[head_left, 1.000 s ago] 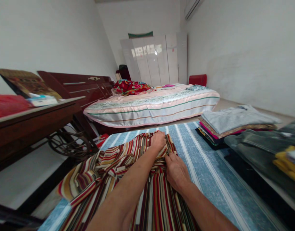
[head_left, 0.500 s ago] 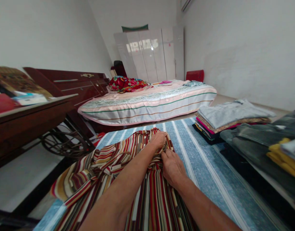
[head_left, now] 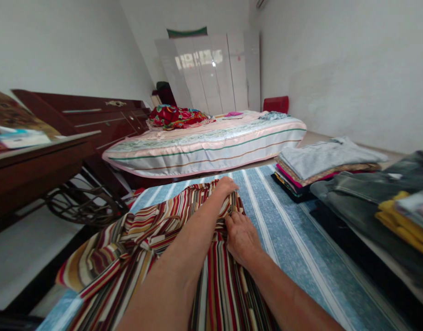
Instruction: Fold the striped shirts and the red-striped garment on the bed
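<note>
One striped cloth [head_left: 156, 243] lies on the left half of a blue striped mat [head_left: 294, 243]. Its long axis runs from the near edge toward the far edge, and bunched folds spill over the left edge. Two bare hands work it. The right hand [head_left: 240, 236] pinches a fold at mid-length. The left hand [head_left: 227, 186] reaches the far hem, its fingers hidden, so the grip cannot be told. Two stacks of folded clothes [head_left: 318, 168] line the mat's right edge, and one mattress [head_left: 204, 145] lies beyond the far edge.
</note>
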A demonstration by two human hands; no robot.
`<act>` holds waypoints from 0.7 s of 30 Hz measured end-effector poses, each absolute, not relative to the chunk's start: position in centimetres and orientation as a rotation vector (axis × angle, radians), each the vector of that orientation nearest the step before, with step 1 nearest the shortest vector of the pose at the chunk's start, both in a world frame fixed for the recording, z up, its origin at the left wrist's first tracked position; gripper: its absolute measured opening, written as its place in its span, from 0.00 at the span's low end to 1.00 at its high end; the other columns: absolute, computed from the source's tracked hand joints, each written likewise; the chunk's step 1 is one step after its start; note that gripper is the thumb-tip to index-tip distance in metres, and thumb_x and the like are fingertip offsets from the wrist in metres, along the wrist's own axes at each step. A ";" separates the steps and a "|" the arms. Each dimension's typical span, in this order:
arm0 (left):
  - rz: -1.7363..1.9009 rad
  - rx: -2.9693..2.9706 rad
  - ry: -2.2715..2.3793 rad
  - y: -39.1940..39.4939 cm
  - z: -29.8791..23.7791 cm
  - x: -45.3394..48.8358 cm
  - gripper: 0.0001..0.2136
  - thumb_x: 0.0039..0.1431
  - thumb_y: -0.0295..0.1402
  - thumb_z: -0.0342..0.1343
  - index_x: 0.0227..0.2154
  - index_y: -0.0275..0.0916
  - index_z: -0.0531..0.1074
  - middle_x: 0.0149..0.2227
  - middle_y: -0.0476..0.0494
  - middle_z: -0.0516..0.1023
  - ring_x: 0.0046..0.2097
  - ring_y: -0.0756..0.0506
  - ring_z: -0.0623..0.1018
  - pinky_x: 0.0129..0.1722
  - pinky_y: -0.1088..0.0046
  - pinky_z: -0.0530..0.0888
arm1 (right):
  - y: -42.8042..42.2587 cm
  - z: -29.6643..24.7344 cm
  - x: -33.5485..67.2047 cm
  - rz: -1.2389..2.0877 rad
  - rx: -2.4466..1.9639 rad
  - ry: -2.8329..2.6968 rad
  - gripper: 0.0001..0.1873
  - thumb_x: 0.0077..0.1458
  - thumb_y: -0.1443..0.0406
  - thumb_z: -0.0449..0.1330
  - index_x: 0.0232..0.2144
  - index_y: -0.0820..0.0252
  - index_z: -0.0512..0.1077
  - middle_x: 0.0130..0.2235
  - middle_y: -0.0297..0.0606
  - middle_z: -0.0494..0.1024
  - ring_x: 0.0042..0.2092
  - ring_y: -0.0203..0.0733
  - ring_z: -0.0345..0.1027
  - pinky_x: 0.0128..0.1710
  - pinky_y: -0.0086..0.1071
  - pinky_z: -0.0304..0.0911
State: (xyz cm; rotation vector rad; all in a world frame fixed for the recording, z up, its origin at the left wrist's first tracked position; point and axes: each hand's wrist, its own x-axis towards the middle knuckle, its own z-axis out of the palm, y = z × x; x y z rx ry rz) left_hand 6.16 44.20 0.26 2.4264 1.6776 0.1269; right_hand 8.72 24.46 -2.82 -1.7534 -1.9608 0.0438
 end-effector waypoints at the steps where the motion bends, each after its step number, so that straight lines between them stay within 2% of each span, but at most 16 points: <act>1: 0.147 2.408 1.665 44.3 0.1 6.0 0.14 0.59 0.38 0.54 0.42 0.35 0.71 0.44 0.42 0.74 0.44 0.45 0.75 0.43 0.63 0.72 | 24.5 -2.8 8.7 0.041 -1.752 -1.960 0.16 0.51 0.74 0.48 0.41 0.65 0.70 0.42 0.46 0.71 0.46 0.48 0.61 0.48 0.38 0.54; 3: 0.199 2.367 1.652 44.5 -0.2 5.6 0.15 0.60 0.38 0.52 0.46 0.35 0.68 0.47 0.41 0.72 0.44 0.45 0.74 0.43 0.60 0.73 | 24.5 -2.8 8.7 0.045 -1.748 -1.962 0.16 0.51 0.75 0.48 0.41 0.65 0.69 0.42 0.47 0.71 0.46 0.48 0.60 0.47 0.38 0.54; 5: 0.254 2.332 1.654 44.6 -0.4 5.4 0.15 0.60 0.37 0.53 0.47 0.35 0.68 0.46 0.41 0.72 0.44 0.45 0.74 0.43 0.62 0.73 | 24.5 -2.8 8.7 0.049 -1.749 -1.966 0.16 0.50 0.74 0.49 0.41 0.65 0.69 0.42 0.47 0.71 0.46 0.48 0.60 0.47 0.38 0.53; 9: 0.359 2.291 1.672 44.6 -0.6 5.2 0.16 0.56 0.30 0.55 0.48 0.37 0.70 0.44 0.43 0.77 0.42 0.48 0.76 0.42 0.74 0.72 | 24.4 -2.8 8.7 0.023 -1.751 -1.980 0.16 0.50 0.74 0.49 0.41 0.64 0.69 0.41 0.46 0.71 0.44 0.48 0.61 0.46 0.39 0.54; 11: 0.395 2.296 1.678 44.5 -0.6 5.1 0.17 0.55 0.29 0.54 0.48 0.38 0.71 0.44 0.46 0.78 0.41 0.48 0.77 0.41 0.77 0.71 | 24.4 -2.9 8.8 0.018 -1.752 -1.986 0.15 0.50 0.74 0.49 0.40 0.64 0.69 0.40 0.46 0.71 0.44 0.48 0.61 0.45 0.39 0.54; 16: 0.417 2.386 1.674 44.2 -0.6 5.0 0.18 0.53 0.29 0.53 0.49 0.40 0.72 0.44 0.47 0.78 0.44 0.48 0.76 0.45 0.77 0.70 | 24.5 -3.0 8.9 0.023 -1.748 -1.990 0.15 0.49 0.74 0.50 0.40 0.65 0.69 0.41 0.46 0.70 0.44 0.48 0.60 0.45 0.38 0.54; 21: 0.378 2.528 1.674 43.5 -0.7 5.1 0.19 0.56 0.29 0.50 0.50 0.42 0.70 0.46 0.45 0.77 0.48 0.46 0.74 0.50 0.75 0.67 | 24.6 -3.0 8.9 0.025 -1.751 -1.987 0.14 0.49 0.72 0.51 0.39 0.65 0.69 0.41 0.46 0.70 0.45 0.48 0.60 0.46 0.38 0.54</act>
